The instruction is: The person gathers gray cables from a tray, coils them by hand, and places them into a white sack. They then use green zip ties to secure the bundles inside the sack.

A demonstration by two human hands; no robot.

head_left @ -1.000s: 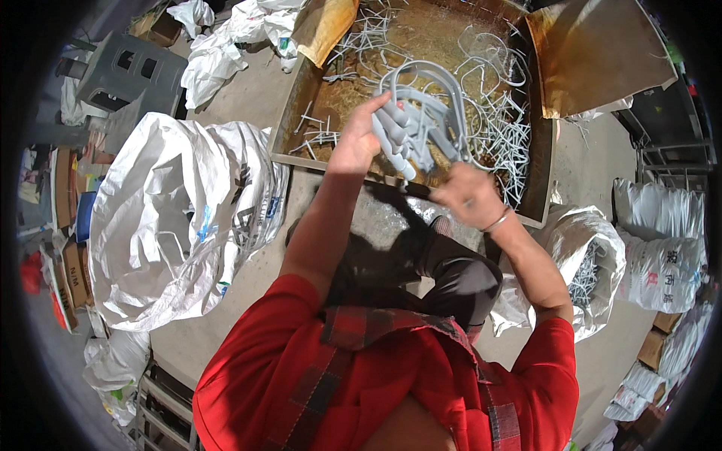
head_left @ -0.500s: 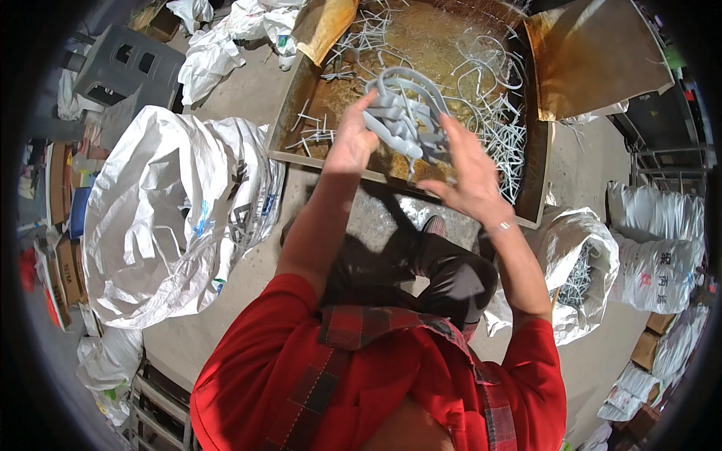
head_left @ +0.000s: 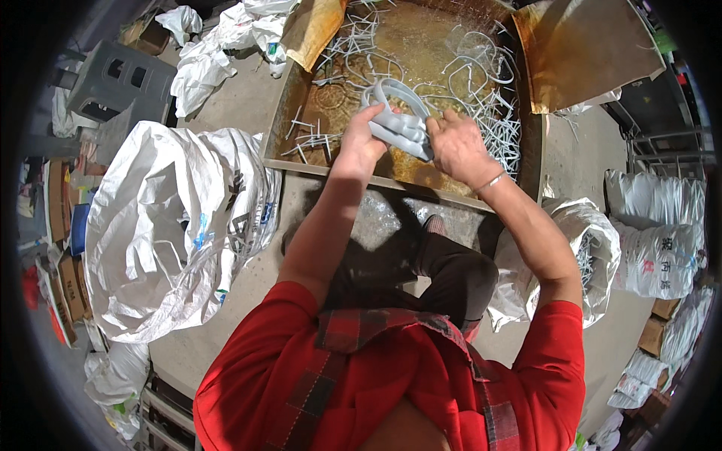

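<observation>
Grasping bundle of grey plastic parts (head_left: pixel 410 133) in left hand (head_left: pixel 364 143) (grip wrapped around left end), above near part of brown-stained tray (head_left: pixel 417 45). Right hand (head_left: pixel 459 148): fingers curled at bundle's right end, cannot tell if grip pinches anything. Thin grey sticks (head_left: pixel 502 135) heaped along tray's right side. Large open white sack (head_left: pixel 154 225) left, smaller sack (head_left: pixel 602 297) right.

Shows pale grey on the parts (head_left: pixel 410 135), lighter grey-white on the strands (head_left: pixel 505 139). Runs rusty brown into amber across the tray (head_left: pixel 421 45), orange-brown into tan on the right flap (head_left: pixel 590 60). Reads red on the shirt (head_left: pixel 256 353), dark red and black check with pale stitching on the straps (head_left: pixel 322 376). Turns near-black on the trousers (head_left: pixel 462 282), mid grey on the stool (head_left: pixel 124 83), dull white with a blue mark on the left sack (head_left: pixel 135 248). Looks blue, perhaps, on the shaded left box (head_left: pixel 79 229).
</observation>
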